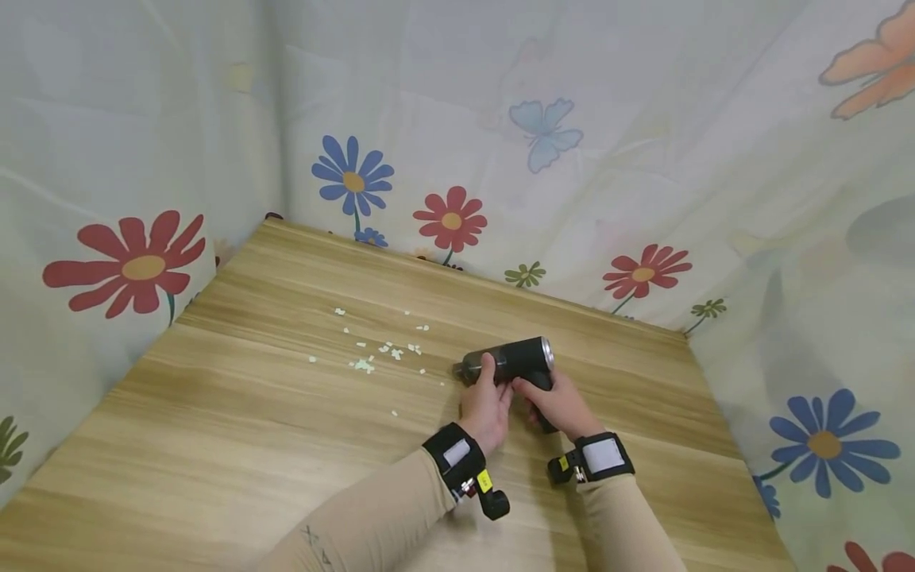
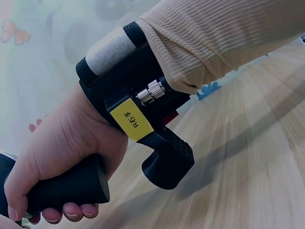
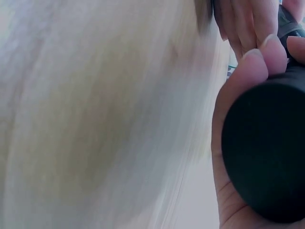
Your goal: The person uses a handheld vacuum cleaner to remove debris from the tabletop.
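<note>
A black handheld vacuum cleaner point(image 1: 516, 360) with a smoky clear front is held above the wooden table, its nozzle pointing left. My right hand point(image 1: 565, 403) grips its handle; the left wrist view shows this hand point(image 2: 66, 136) curled round the black handle point(image 2: 71, 186). My left hand point(image 1: 488, 409) holds the clear front part, thumb on its near side and fingers beneath. The handle's round end fills the right side of the right wrist view, with left-hand fingers point(image 3: 248, 21) beyond it. Small pale paper scraps point(image 1: 396, 354) lie scattered left of the nozzle.
The wood-grain table point(image 1: 236, 445) reaches back to a pale curtain point(image 1: 443, 103) printed with flowers and butterflies, which stands along its left, back and right edges. Each wrist wears a black strap with a small camera.
</note>
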Demonstrator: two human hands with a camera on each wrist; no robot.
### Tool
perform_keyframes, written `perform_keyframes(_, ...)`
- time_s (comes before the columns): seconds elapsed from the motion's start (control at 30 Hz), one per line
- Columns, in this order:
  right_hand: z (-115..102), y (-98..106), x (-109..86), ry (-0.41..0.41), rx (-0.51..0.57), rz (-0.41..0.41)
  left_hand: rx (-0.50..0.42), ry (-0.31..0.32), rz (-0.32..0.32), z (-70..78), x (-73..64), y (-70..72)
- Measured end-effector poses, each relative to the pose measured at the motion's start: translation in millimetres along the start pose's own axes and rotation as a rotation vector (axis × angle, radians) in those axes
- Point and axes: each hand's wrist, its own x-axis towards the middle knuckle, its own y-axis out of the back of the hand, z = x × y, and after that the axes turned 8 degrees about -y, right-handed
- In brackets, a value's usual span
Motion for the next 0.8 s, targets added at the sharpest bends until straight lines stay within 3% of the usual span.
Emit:
perform_keyframes(0.23, -1, -2, -1.9, 0.006, 0.012, -0.011, 0.006, 0.012, 0.025, 2.5, -1.9, 0.9)
perform_keyframes(0.43, -2, -12, -3.9, 0.004, 0.049, -0.004, 0.069, -0.005, 0.029, 10.4, -3.8, 2.0)
perform_keyframes(0.8, 3, -22, -8.4, -0.078, 0.135, -0.105, 0.143, -0.006, 0.019, 13.2, -8.5, 11.4)
